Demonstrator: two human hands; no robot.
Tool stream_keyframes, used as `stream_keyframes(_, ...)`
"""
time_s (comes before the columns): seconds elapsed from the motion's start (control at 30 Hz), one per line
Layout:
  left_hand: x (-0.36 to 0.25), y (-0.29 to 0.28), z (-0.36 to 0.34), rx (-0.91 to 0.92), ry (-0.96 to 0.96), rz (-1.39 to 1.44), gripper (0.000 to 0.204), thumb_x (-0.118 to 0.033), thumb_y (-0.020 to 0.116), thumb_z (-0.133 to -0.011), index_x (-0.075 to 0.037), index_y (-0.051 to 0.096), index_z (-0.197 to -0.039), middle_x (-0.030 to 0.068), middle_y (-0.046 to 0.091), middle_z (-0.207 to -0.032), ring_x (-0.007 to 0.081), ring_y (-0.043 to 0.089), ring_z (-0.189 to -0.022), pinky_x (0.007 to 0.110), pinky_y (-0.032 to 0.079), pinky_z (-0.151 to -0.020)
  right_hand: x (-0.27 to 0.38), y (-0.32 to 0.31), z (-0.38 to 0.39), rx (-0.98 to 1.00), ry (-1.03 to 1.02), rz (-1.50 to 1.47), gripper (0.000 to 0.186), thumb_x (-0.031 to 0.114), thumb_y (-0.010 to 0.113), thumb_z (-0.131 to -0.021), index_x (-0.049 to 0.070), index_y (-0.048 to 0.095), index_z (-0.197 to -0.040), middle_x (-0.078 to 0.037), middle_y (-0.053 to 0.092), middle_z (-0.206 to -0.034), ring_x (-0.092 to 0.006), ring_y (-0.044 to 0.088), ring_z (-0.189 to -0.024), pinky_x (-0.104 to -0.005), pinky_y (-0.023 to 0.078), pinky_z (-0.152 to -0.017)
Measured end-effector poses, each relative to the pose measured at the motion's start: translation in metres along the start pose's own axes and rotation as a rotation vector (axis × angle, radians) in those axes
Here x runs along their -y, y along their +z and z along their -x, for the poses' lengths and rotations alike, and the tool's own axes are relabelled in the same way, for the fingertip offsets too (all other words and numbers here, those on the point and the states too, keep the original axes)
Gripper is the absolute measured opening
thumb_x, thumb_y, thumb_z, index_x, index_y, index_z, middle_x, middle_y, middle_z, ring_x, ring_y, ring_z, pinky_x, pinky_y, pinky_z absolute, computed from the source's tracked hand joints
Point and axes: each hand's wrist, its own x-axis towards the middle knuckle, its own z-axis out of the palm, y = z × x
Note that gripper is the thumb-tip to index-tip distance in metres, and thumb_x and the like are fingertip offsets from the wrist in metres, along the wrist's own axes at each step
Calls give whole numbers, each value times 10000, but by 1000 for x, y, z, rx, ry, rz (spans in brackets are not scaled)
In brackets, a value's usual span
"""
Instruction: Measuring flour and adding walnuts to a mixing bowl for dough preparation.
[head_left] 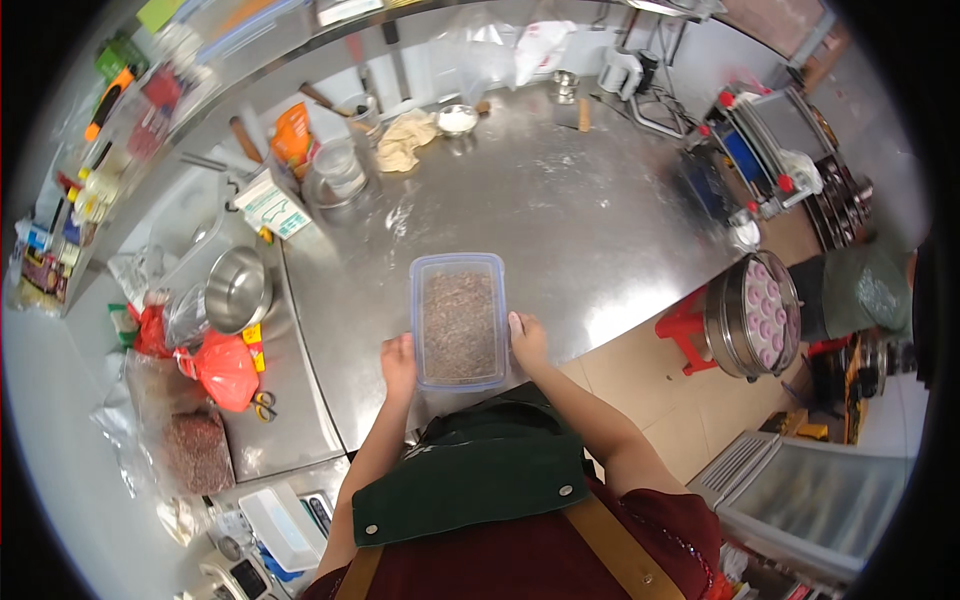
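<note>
A clear rectangular plastic container (459, 376) with a pale blue rim is in front of me, at the near edge of the steel table. Brownish-red, coarse-grained stuff shows inside it; its exact kind I cannot tell. My left hand (398, 364) grips the container's left side near the lower corner. On the opposite side my right hand (528, 341) holds the edge, thumb up along the rim. The fingertips of both hands are partly hidden by the container's sides.
Left on the steel table (470, 215) are a metal bowl (238, 290), a red plastic bag (226, 370), scissors (264, 406) and a carton (272, 207). A cloth (406, 140) lies far back. Right, a round steamer (735, 318) with pink-and-white pieces sits over a red stool (684, 330).
</note>
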Motion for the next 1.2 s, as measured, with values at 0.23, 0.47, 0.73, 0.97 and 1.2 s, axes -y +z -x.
stream_keyframes(0.23, -18, -3, 16, 119, -29, -39, 394, -275, 566, -742, -6, 515, -1026, 182, 487, -957, 321, 454, -885, 374, 369, -777, 5, 11, 8, 119, 56, -97, 366, 301, 535, -763, -50, 567, -861, -181, 531, -803, -288, 547, -753, -345, 419, -668)
stream_keyframes(0.47, -69, -33, 26, 23, 138, 177, 360, -210, 541, -770, -2, 489, -1060, 164, 475, -989, 287, 443, -930, 348, 352, -821, 54, -33, 22, 307, 208, -661, 248, 113, 573, -742, -29, 491, -928, -129, 558, -885, -196, 559, -778, -295, 440, -697)
stream_keyframes(0.73, -34, -31, 31, 31, -169, 220, 393, -228, 514, -795, 48, 449, -1067, 164, 474, -1001, 228, 495, -854, 306, 400, -761, 68, -155, -39, 69, -68, -577, 129, 6, 567, -728, 17, 475, -818, -103, 597, -768, -118, 553, -674, -225, 434, -613)
stream_keyframes(0.97, -24, -6, 38, 342, -752, 436, 401, -120, 492, -706, 56, 427, -1060, 181, 476, -948, 244, 503, -835, 325, 458, -658, -26, -118, -96, -215, -710, 739, 248, -44, 483, -671, 29, 578, -888, -133, 600, -873, -281, 585, -799, -329, 477, -664)
stream_keyframes(1.2, -24, -18, 49, 302, -901, 596, 373, -14, 417, -676, 27, 443, -1046, 139, 500, -819, 230, 521, -695, 302, 459, -456, -54, -72, -98, 150, -751, 832, 391, -1, 501, -659, 2, 492, -1050, -170, 486, -1105, -348, 429, -1050, -382, 377, -856)
